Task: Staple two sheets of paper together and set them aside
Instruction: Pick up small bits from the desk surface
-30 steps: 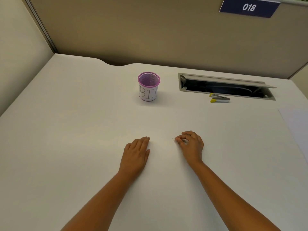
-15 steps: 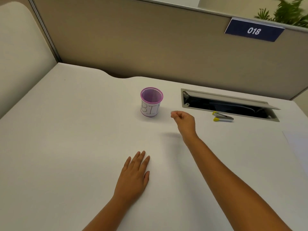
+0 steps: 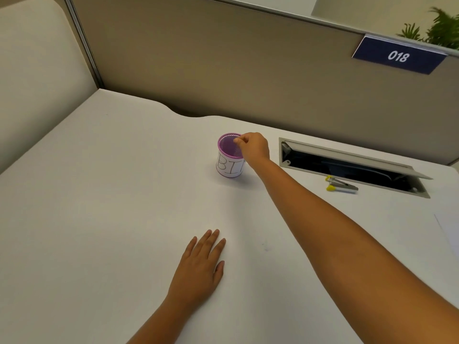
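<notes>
My right hand (image 3: 253, 148) is stretched out over the rim of a purple mesh cup (image 3: 229, 168) with a white label lettered "BI…". Its thumb and forefinger are pinched together above the cup's mouth; what they pinch is too small to make out. My left hand (image 3: 198, 266) lies flat, fingers straight, on the white desk (image 3: 99, 219) near me. A white sheet of paper (image 3: 450, 234) shows at the right edge. A small metal tool with yellow ends (image 3: 340, 185) lies beyond my right forearm.
An open cable slot (image 3: 347, 167) with a raised flap is sunk into the desk behind the tool. Beige partition walls close the desk at the back and left. A blue "018" sign (image 3: 397, 57) hangs on the back partition.
My right hand pinched a tiny speck off the desk in front of me, then rose and reached forward and left to the cup. My left hand stayed flat; the camera tilted up.
</notes>
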A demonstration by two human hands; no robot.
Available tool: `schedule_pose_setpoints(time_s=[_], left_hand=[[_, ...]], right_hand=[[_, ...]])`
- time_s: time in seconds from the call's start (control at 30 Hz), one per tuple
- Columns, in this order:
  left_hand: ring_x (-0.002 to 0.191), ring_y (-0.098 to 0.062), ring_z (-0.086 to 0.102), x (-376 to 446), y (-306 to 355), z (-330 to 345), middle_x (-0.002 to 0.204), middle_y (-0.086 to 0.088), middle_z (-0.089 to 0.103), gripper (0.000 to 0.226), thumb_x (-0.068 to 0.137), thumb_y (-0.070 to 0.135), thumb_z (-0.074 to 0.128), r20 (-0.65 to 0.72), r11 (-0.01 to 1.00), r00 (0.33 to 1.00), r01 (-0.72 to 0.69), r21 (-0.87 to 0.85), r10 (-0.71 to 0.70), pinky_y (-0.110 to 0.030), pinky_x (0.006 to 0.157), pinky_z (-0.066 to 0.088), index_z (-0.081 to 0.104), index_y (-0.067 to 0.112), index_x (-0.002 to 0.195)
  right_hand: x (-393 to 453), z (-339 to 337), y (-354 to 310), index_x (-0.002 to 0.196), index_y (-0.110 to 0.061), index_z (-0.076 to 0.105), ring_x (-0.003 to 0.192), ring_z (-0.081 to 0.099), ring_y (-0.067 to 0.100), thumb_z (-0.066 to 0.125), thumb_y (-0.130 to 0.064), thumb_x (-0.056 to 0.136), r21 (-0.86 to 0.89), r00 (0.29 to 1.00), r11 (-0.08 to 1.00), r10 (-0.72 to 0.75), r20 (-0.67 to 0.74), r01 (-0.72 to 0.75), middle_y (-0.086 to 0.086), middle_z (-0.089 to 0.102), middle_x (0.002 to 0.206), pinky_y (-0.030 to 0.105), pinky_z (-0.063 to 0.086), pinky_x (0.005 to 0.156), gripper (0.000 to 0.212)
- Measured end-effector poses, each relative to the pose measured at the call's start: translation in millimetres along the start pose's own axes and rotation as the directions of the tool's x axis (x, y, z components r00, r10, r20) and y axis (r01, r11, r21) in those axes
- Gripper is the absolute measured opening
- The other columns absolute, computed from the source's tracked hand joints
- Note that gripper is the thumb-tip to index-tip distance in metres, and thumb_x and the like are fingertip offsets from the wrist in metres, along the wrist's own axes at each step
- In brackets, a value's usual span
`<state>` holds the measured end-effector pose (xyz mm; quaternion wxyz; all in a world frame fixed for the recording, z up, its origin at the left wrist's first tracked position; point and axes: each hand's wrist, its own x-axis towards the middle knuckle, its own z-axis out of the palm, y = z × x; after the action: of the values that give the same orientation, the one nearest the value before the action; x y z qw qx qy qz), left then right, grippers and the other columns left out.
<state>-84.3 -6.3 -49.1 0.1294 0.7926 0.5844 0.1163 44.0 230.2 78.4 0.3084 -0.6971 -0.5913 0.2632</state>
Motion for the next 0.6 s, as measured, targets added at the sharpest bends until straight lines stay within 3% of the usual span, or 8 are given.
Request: schedule_pose_setpoints(time_s=[0.1, 0.23, 0.37, 0.47, 0.6], left_hand=[[0.131, -0.014, 0.03, -0.7, -0.4, -0.2, 0.138, -0.003, 0.049, 0.058, 0.096, 0.041, 0.011, 0.002, 1.0, 1.0, 0.004, -0.003, -0.004, -0.03, 0.111, 0.011, 0.052, 0.018, 0.129], [0.131, -0.014, 0.03, -0.2, 0.3, -1.3, 0.138, -0.003, 0.05, 0.059, 0.097, 0.041, 0.01, 0.001, 1.0, 1.0, 0.001, -0.002, -0.001, -0.03, 0.111, 0.011, 0.052, 0.017, 0.129], [0.132, -0.014, 0.03, -0.6, -1.2, 0.5, 0.139, -0.004, 0.049, 0.059, 0.096, 0.042, 0.009, -0.001, 1.0, 1.0, -0.001, 0.006, 0.001, -0.029, 0.111, 0.009, 0.052, 0.017, 0.129], [0.131, -0.015, 0.03, -0.2, -1.0, -0.6, 0.138, -0.004, 0.049, 0.06, 0.096, 0.042, 0.008, 0.0, 1.0, 1.0, -0.004, 0.008, 0.004, -0.029, 0.111, 0.008, 0.051, 0.016, 0.129], [0.131, -0.015, 0.032, -1.0, 0.0, -1.0, 0.138, -0.005, 0.049, 0.062, 0.096, 0.043, 0.008, 0.005, 1.0, 1.0, -0.002, 0.008, 0.001, -0.028, 0.111, 0.007, 0.051, 0.015, 0.129]], right_hand=[[0.8, -1.2, -0.5, 0.098, -0.007, 0.069, 0.099, 0.062, 0.025, 0.064, -0.021, 0.086, 0.031, 1.0, 0.999, 0.007, -0.013, -0.007, 0.011, 0.068, 0.106, 0.022, 0.044, 0.07, 0.02], [-7.6, -14.0, -2.3, 0.097, -0.005, 0.069, 0.092, 0.061, 0.022, 0.066, -0.022, 0.085, 0.207, 0.998, 0.977, 0.056, -0.031, -0.048, 0.011, 0.069, 0.104, 0.022, 0.045, 0.071, 0.022], [-46.3, -34.7, 3.4, 0.095, -0.005, 0.068, 0.078, 0.056, 0.012, 0.065, -0.024, 0.085, 0.357, 0.991, 0.926, 0.102, 0.083, -0.126, 0.005, 0.066, 0.093, 0.019, 0.045, 0.067, 0.021], [-90.6, -46.3, 20.9, 0.088, -0.015, 0.064, 0.072, 0.052, 0.003, 0.065, -0.028, 0.085, 0.382, 0.968, 0.895, 0.173, 0.181, -0.232, -0.006, 0.061, 0.081, 0.019, 0.045, 0.066, 0.013], [-149.1, -37.3, 78.1, 0.09, -0.012, 0.067, 0.083, 0.059, 0.011, 0.063, -0.026, 0.086, 0.276, 0.955, 0.916, 0.263, 0.135, -0.291, -0.003, 0.065, 0.089, 0.01, 0.042, 0.067, 0.015]])
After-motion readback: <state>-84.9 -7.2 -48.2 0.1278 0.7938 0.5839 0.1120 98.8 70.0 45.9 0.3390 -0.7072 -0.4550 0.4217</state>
